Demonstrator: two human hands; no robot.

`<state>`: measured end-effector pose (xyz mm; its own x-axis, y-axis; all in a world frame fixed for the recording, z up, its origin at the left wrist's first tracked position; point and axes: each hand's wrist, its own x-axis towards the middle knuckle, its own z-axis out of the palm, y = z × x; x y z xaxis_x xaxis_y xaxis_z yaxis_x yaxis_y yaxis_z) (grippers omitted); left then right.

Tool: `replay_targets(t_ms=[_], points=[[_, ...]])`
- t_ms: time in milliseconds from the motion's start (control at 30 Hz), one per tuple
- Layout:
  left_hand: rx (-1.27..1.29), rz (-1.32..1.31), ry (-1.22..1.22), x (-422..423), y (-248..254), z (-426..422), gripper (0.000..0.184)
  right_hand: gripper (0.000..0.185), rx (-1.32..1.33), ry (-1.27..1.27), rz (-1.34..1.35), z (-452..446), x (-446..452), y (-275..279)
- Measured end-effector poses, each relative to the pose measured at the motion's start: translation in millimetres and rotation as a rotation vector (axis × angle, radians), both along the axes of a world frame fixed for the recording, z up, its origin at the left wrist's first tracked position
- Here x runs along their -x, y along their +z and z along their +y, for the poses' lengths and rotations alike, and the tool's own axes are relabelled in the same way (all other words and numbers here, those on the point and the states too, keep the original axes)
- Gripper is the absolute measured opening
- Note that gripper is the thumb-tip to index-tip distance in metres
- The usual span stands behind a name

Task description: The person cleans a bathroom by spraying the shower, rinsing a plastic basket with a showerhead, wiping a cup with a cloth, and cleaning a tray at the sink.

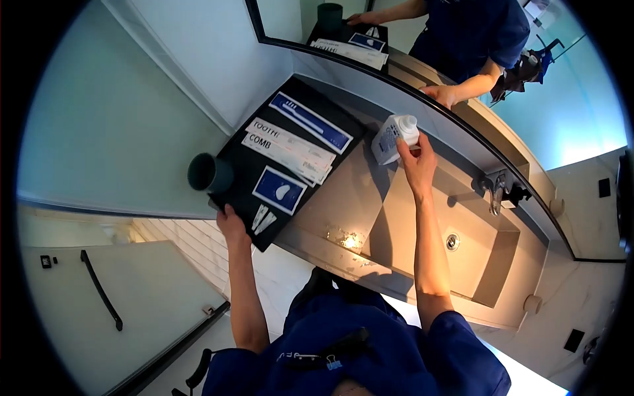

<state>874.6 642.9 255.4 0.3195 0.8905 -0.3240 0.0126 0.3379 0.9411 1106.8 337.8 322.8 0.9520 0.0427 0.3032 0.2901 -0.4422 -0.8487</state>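
Observation:
My right hand is closed around a white bottle with a white cap and dark print, held at the back of the counter beside the basin. My left hand grips the near left edge of a black tray, with its fingertips partly hidden. On the tray lie a blue-and-white toothbrush packet, white packets marked TOOTH and COMB, a blue square packet and two small white sachets. A dark green cup stands at the tray's left corner, near my left hand.
A rectangular sink with a chrome tap lies to the right. Water drops wet the counter near its front edge. A black-framed mirror runs behind it, and a door with a black handle is at lower left.

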Motion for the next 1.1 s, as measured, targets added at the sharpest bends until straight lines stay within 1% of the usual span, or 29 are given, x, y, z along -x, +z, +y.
replay_targets(t_ms=[33,67,133,233,333,367,433,467,500,533,600,667,733,800,833,867,900,1000,1033,1100], points=[[-0.060,0.024,-0.027,15,15,-1,0.038,0.036,-0.001,0.003,0.016,5,1,5],[-0.081,-0.002,-0.047,32,9,4,0.036,0.036,-0.003,0.008,0.031,7,2,8],[-0.153,0.232,-0.016,61,11,0,0.036,0.038,-0.003,0.004,0.026,7,2,7],[-0.291,0.542,-0.096,94,26,-13,0.036,0.039,0.047,0.011,-0.008,5,0,2],[-0.223,0.385,-0.029,114,21,-30,0.038,0.040,0.067,0.014,0.030,6,3,8],[-0.192,0.422,0.003,114,26,-39,0.039,0.042,0.028,0.022,0.005,6,4,10],[-0.162,0.405,0.032,126,1,-43,0.039,0.040,0.079,-0.109,-0.146,6,13,14],[-0.146,0.398,0.047,124,2,-46,0.039,0.039,0.105,-0.173,-0.221,7,19,17],[-0.127,0.396,0.043,124,5,-52,0.039,0.036,0.041,-0.230,-0.182,6,31,19],[-0.024,0.289,0.107,120,7,-57,0.039,0.036,0.082,-0.133,-0.165,6,39,13],[-0.106,0.400,0.111,119,4,-61,0.037,0.036,0.174,0.068,-0.105,10,65,-8],[-0.199,0.436,0.074,117,3,-60,0.033,0.037,0.279,0.467,-0.004,40,90,-22],[-0.209,0.380,0.097,115,-7,-59,0.032,0.054,0.297,0.642,-0.187,80,109,-19],[-0.211,0.367,0.098,112,-10,-58,0.033,0.081,0.417,0.667,-0.175,109,123,-27],[-0.198,0.379,0.108,110,-8,-58,0.032,0.088,0.509,0.672,-0.134,120,131,-29],[-0.254,0.489,0.073,106,3,-59,0.031,0.094,0.601,0.675,-0.094,129,138,-29],[-0.279,0.493,0.075,104,2,-60,0.031,0.101,0.693,0.675,-0.056,135,143,-29],[-0.284,0.459,0.101,99,-15,-59,0.031,0.105,0.751,0.788,0.059,139,148,-24],[-0.274,0.445,0.110,100,-20,-58,0.031,0.100,0.771,0.775,-0.017,139,148,-34],[-0.283,0.449,0.108,97,-12,-59,0.031,0.096,0.784,0.796,0.019,142,146,-37]])
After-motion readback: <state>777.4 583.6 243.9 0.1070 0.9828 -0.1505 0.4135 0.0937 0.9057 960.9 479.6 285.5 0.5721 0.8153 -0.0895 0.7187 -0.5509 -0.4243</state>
